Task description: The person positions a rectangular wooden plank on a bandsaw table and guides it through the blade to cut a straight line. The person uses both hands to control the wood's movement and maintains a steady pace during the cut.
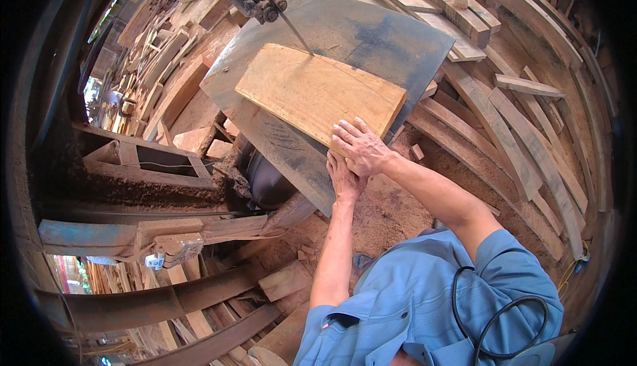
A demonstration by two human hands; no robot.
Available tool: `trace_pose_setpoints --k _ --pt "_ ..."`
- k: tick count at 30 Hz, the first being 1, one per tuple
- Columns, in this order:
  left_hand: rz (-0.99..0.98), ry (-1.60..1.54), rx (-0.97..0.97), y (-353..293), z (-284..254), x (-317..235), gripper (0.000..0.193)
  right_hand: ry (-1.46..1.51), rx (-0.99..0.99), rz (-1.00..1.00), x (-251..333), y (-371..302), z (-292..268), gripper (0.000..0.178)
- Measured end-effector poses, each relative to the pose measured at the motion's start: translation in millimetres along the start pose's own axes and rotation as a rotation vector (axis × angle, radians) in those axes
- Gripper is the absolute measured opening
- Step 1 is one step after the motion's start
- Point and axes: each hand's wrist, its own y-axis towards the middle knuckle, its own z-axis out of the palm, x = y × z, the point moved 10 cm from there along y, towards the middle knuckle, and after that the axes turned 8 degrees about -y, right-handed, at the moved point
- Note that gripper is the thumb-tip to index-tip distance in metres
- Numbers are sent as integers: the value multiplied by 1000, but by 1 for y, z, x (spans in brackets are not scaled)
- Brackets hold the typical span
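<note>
A thick, light-brown wooden block (312, 91) lies at a slant on the grey metal saw table (411, 38). At its far edge stands the thin blade (295, 32) of a band saw, touching or very close to the wood. A faint line runs along the block's top near that edge. My right hand (361, 147) rests on the near right end of the block, fingers spread over its top. Just below it, my left hand (345, 179) grips the block's near edge, partly covered by the right hand. Its fingertips press against the wood.
A dark blade guide (265, 6) hangs above the table. Long planks (497, 127) lie stacked to the right and at the back. Sawdust (391, 213) covers the floor. The rusty machine frame (146, 167) stands left, with wood offcuts (285, 280) below.
</note>
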Motion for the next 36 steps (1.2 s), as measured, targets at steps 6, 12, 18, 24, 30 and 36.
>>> trace_pose_setpoints --k 6,12,18,24,30,36 --pt "5 28 45 1 0 -3 101 4 -14 6 0 0 -3 69" --pt "6 60 32 1 -1 -1 102 -1 -30 1 2 1 -4 67" --pt "9 66 20 0 1 3 101 0 -25 12 3 1 -2 68" --pt "-11 75 71 0 5 1 95 -11 -13 20 0 -1 -4 69" --pt "-10 38 11 -4 2 0 93 29 -45 36 -3 -3 -3 69" --pt "13 7 25 -2 -1 3 98 35 -61 51 -3 -2 2 68"
